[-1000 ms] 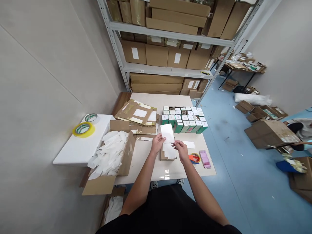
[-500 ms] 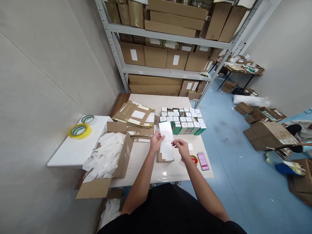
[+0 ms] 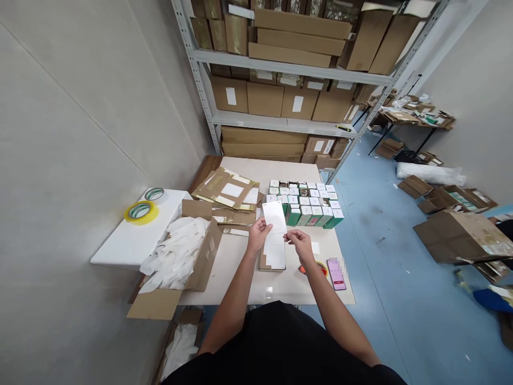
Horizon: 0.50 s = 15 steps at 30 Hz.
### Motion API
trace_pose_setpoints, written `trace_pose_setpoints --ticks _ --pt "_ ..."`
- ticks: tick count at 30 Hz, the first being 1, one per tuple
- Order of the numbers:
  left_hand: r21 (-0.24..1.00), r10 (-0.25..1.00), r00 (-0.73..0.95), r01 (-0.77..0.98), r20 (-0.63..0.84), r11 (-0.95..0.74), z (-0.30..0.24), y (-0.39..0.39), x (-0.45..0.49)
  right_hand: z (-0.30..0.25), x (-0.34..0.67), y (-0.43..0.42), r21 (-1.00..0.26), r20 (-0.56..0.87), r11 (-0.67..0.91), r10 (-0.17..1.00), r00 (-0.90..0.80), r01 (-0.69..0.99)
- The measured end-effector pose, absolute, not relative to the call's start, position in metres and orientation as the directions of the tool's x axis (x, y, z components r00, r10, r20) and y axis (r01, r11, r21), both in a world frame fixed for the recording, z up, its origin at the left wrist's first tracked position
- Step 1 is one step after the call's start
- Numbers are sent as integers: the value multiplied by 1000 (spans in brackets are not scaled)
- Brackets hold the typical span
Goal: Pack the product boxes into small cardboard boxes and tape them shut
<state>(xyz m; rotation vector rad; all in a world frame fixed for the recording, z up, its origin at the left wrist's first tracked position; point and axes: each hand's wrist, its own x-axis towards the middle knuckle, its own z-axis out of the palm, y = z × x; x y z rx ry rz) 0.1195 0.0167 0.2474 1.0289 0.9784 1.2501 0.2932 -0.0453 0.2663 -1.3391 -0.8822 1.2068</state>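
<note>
A white paper sheet (image 3: 274,216), apparently a label, stands tilted up over a small cardboard box (image 3: 265,263) at the middle of the table. My left hand (image 3: 259,234) grips its left edge between thumb and fingers. On the opposite side, my right hand (image 3: 298,244) has its fingertips pinched at the sheet's right edge. More white paper (image 3: 276,255) lies across the top of the box. Just right of my right forearm are a tape roll with red inside (image 3: 322,269) and a pink-screened phone (image 3: 336,275).
Behind my hands stand rows of white-and-green boxes (image 3: 316,216). Flattened cardboard (image 3: 224,188) is piled to their left. An open carton (image 3: 206,256) of white paper strips and a white stand with a yellow tape roll (image 3: 151,213) are at left. Loaded shelving (image 3: 288,69) rises behind.
The camera view has turned slightly left and up, so the surroundings sit further right and lower. Both hands stay at the white sheet in nearly the same pose.
</note>
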Motion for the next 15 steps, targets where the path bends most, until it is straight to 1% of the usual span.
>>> trace_pose_setpoints --ticks 15 --pt "961 996 84 -273 -24 46 250 11 116 267 289 -50 -978 -182 -157 963 197 -136"
